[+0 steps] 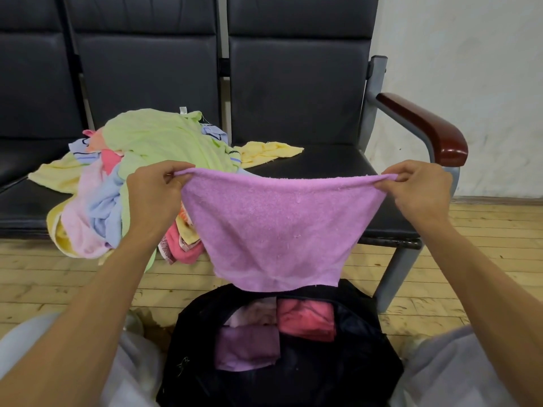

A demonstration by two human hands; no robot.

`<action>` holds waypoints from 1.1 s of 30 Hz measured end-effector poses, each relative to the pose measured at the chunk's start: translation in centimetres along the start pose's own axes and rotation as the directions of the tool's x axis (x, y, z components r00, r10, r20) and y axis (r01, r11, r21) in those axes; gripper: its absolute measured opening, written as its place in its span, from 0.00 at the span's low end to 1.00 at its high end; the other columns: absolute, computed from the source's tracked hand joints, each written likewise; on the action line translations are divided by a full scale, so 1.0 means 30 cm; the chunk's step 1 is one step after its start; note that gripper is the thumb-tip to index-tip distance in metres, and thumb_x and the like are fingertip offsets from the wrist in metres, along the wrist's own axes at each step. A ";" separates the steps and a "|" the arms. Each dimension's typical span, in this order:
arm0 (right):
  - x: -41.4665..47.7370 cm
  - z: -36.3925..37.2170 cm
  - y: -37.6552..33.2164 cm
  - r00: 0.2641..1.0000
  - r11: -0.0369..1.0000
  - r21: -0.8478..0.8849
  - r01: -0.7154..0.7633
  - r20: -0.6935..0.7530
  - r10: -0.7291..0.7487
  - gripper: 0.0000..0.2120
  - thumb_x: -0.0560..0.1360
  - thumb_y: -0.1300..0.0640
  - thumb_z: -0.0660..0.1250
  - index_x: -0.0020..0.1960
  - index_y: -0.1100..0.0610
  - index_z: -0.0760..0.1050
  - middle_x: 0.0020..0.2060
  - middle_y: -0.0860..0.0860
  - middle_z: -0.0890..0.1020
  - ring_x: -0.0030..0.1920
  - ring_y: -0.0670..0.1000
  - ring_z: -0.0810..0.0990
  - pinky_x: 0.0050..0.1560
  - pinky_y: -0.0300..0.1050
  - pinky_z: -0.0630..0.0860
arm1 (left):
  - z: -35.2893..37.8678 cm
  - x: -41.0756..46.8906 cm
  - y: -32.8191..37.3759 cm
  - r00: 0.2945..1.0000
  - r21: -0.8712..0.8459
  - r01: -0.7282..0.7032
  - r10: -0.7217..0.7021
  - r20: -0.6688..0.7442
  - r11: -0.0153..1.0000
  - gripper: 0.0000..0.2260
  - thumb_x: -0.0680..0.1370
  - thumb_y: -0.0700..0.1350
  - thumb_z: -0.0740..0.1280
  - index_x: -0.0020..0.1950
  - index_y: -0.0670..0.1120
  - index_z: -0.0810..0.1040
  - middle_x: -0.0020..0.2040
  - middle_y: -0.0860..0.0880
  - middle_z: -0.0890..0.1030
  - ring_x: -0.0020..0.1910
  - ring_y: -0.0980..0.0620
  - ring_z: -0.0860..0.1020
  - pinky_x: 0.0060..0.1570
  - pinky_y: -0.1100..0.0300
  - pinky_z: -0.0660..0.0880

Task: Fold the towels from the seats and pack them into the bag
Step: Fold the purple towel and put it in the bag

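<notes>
Head view: bag (296, 383) partly behind towel (273, 227)

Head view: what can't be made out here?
- Bag: near end cut off by the bottom frame edge, far rim hidden behind the purple towel, inside too dark to judge depth.
- Towel pile: count unclear because layers overlap, and the left forearm covers part.
- Purple towel's top corners: bunched inside the left hand and right hand.

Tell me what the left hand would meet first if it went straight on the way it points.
Probably the light green towel atop the pile, just beyond the left hand, which pinches the purple towel. Depth is hard to judge from one view.
</notes>
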State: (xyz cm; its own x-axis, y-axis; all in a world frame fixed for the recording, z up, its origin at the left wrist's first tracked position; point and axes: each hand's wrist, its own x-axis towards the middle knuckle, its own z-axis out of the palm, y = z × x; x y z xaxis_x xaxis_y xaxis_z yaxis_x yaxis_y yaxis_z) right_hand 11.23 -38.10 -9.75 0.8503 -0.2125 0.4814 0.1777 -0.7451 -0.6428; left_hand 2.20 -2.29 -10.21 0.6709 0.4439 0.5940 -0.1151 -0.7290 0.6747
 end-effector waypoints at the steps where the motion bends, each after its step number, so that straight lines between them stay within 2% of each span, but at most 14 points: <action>1: 0.001 0.003 0.001 1.000 1.000 -0.010 -0.004 -0.011 0.004 0.09 0.73 0.55 0.74 0.52 0.57 0.84 0.46 0.53 0.84 0.44 0.51 0.81 0.50 0.42 0.77 | 0.003 0.000 0.000 1.000 -0.004 0.004 -0.004 -0.007 1.000 0.10 0.77 0.35 0.68 0.56 0.41 0.83 0.47 0.53 0.80 0.48 0.55 0.77 0.45 0.83 0.66; 7: 0.003 0.019 0.009 1.000 0.999 -0.031 -0.008 -0.019 0.007 0.08 0.74 0.56 0.73 0.51 0.58 0.83 0.45 0.53 0.84 0.42 0.48 0.78 0.47 0.41 0.75 | 0.019 0.000 -0.004 0.999 -0.015 0.032 -0.032 -0.027 0.999 0.09 0.77 0.36 0.67 0.55 0.42 0.83 0.46 0.53 0.80 0.47 0.56 0.77 0.44 0.82 0.65; 11: 0.003 0.014 0.000 0.999 0.999 -0.007 -0.039 -0.025 0.038 0.05 0.76 0.58 0.71 0.51 0.58 0.80 0.43 0.49 0.77 0.43 0.48 0.75 0.46 0.41 0.72 | 0.021 -0.012 0.002 0.997 -0.027 0.069 -0.070 -0.042 0.997 0.08 0.77 0.37 0.67 0.52 0.44 0.84 0.44 0.54 0.80 0.45 0.55 0.76 0.42 0.79 0.66; 15: -0.021 0.011 0.013 0.995 0.990 0.120 -0.075 0.068 0.067 0.07 0.79 0.63 0.66 0.52 0.55 0.68 0.40 0.49 0.76 0.41 0.54 0.82 0.43 0.47 0.81 | 0.035 -0.025 0.008 0.993 -0.093 0.117 -0.118 -0.012 0.989 0.06 0.78 0.37 0.66 0.47 0.48 0.78 0.46 0.50 0.80 0.43 0.54 0.76 0.44 0.61 0.70; 17: -0.019 0.005 0.026 0.995 0.987 0.148 -0.056 0.085 0.044 0.07 0.80 0.63 0.64 0.53 0.53 0.68 0.40 0.50 0.77 0.40 0.55 0.83 0.43 0.50 0.83 | 0.057 -0.022 0.009 0.982 -0.174 0.186 -0.179 0.056 0.967 0.04 0.79 0.37 0.64 0.48 0.45 0.75 0.49 0.49 0.79 0.34 0.53 0.80 0.39 0.52 0.77; 19: -0.001 0.003 0.038 0.997 0.984 0.177 -0.033 0.075 0.020 0.06 0.81 0.63 0.62 0.53 0.53 0.71 0.44 0.53 0.79 0.42 0.56 0.84 0.45 0.53 0.84 | 0.083 -0.009 0.020 0.956 -0.275 0.278 -0.238 0.170 0.920 0.02 0.81 0.38 0.62 0.52 0.42 0.74 0.50 0.46 0.79 0.31 0.47 0.82 0.37 0.48 0.81; 23: 0.072 0.017 0.057 0.998 0.976 0.209 -0.058 0.014 0.056 0.07 0.82 0.59 0.59 0.53 0.57 0.77 0.47 0.55 0.82 0.46 0.56 0.83 0.52 0.54 0.82 | 0.162 0.049 0.063 0.915 -0.311 0.367 -0.282 0.288 0.876 0.04 0.82 0.39 0.61 0.55 0.41 0.73 0.52 0.40 0.79 0.36 0.44 0.84 0.41 0.50 0.83; 26: 0.143 0.032 0.069 0.995 0.969 0.233 -0.087 -0.017 0.093 0.10 0.82 0.61 0.59 0.54 0.60 0.78 0.47 0.57 0.82 0.47 0.55 0.81 0.54 0.54 0.80 | 0.239 0.087 0.085 0.887 -0.329 0.421 -0.307 0.346 0.845 0.02 0.82 0.39 0.60 0.52 0.42 0.72 0.50 0.38 0.80 0.39 0.44 0.84 0.43 0.51 0.82; 33: 0.332 0.124 0.125 0.995 0.985 0.152 -0.086 -0.040 0.093 0.11 0.80 0.60 0.59 0.51 0.59 0.81 0.46 0.56 0.83 0.46 0.55 0.80 0.51 0.51 0.79 | 0.451 0.270 0.059 0.896 -0.282 0.406 -0.318 0.310 0.869 0.05 0.82 0.38 0.60 0.54 0.40 0.74 0.48 0.39 0.82 0.40 0.47 0.84 0.43 0.56 0.81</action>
State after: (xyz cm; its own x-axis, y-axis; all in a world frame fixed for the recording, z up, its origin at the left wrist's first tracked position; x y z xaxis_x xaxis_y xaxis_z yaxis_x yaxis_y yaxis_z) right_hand 22.20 -40.66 -9.59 0.8428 -0.3063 0.4426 0.1766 -0.6194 -0.7649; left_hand 17.34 -7.03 -10.15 0.8650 0.4677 0.1816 -0.0338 -0.3068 0.9512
